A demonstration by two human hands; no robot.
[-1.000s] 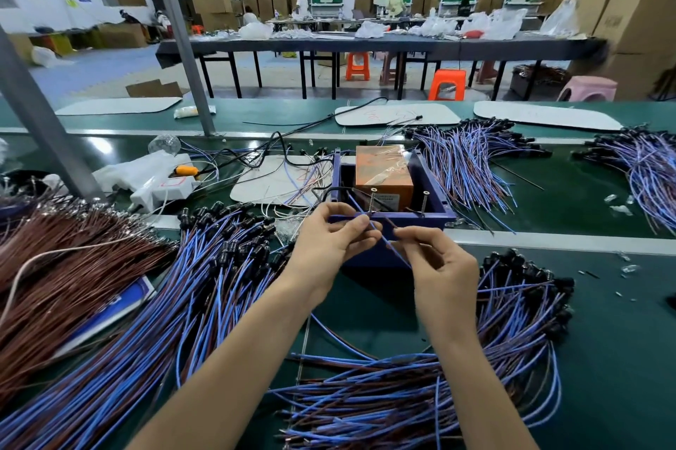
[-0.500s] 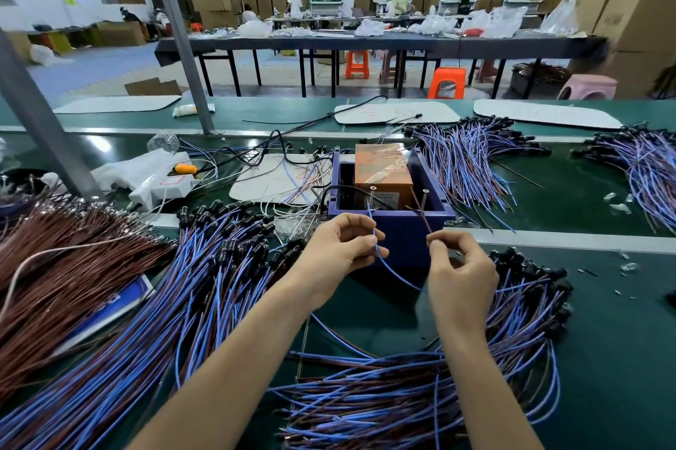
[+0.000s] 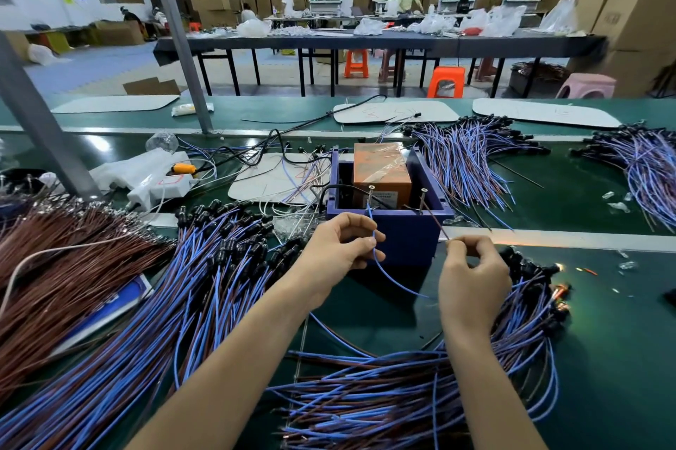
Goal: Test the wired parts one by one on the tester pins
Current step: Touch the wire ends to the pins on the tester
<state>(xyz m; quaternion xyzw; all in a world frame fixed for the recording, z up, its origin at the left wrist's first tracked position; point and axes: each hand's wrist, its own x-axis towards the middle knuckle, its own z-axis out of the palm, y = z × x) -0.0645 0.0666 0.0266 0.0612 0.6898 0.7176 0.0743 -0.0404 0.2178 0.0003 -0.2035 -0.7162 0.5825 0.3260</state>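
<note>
Your left hand (image 3: 340, 248) pinches the blue lead (image 3: 372, 226) and your right hand (image 3: 472, 274) the brown lead (image 3: 437, 224) of one wired part, reaching up toward the tester pins (image 3: 371, 188) at frame centre. The leads look thin, limp and light, so grip near the tips. Loose wire bundles (image 3: 365, 394) crowd the table (image 3: 603, 358) below and left, so expect snags.

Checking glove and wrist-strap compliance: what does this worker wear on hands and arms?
Nothing visible. The left hand and right hand are bare: no gloves, rings or finger cots. The left forearm and right forearm are uncovered to the picture's edge, with no sleeves, watch, bracelet or wrist strap.
</note>
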